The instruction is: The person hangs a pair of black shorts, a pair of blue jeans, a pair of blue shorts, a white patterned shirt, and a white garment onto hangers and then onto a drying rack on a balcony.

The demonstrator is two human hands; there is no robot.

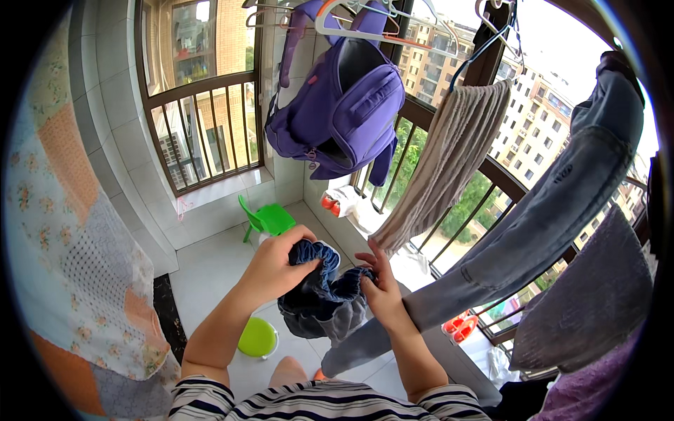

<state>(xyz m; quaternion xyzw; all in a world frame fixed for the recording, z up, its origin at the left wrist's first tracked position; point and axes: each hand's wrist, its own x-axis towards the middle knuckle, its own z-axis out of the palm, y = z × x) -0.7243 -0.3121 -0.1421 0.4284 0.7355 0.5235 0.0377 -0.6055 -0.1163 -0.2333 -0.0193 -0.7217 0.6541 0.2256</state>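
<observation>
Between my hands hangs a dark garment (329, 310) with a gathered blue elastic waistband (321, 253), its top edge held apart. My left hand (284, 263) pinches the waistband on one side, thumb over the front. My right hand (380, 287) grips the opposite side between thumb and finger, with other fingers raised. The garment's lower part is dark and grey and hangs loosely in folds. Beside my right forearm hangs the leg of a pair of blue-grey jeans (505, 252), partly behind the arm. A striped towel-like cloth (447, 158) dangles just beyond my right fingertips.
A purple backpack (347, 110) and plastic hangers (363, 34) hang overhead. On the tiled floor stand a green child's chair (268, 218) and a round green stool (257, 337). Red shoes (461, 327) rest on the right ledge. A patchwork cloth (100, 252) hangs left; grey towelling (584, 300) hangs right.
</observation>
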